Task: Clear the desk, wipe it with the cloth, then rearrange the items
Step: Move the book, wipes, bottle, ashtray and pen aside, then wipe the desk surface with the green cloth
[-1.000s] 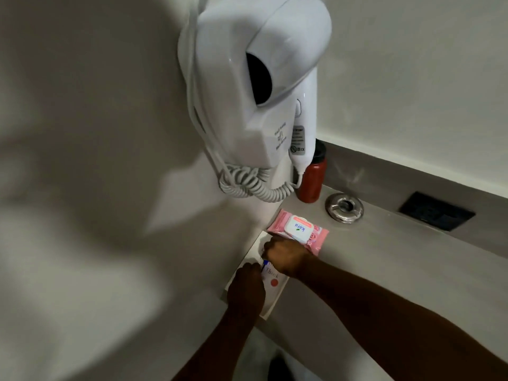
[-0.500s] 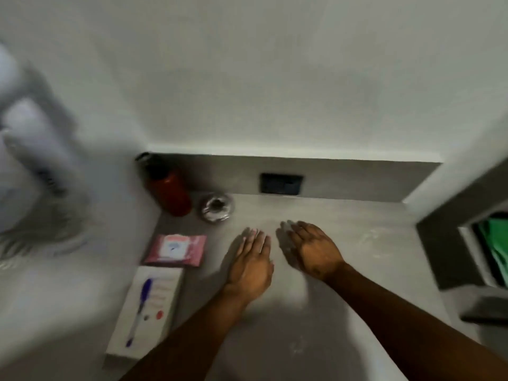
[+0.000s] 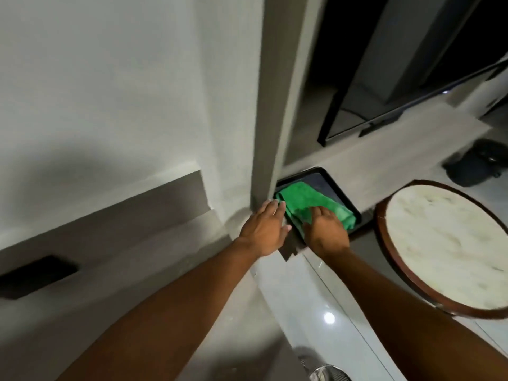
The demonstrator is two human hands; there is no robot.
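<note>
Near end of green cloth [image 3: 308,200] under right hand [image 3: 327,232]; black tray [image 3: 324,171] partly behind pillar [image 3: 272,105].

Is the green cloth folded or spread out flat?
Folded, loosely: the cloth lies bunched in layers with creases on the black tray, covering only part of it.

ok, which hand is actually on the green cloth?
The right hand: its fingers lie over the green cloth in the black tray. The left hand hovers open beside the tray, just off the cloth's edge.
</note>
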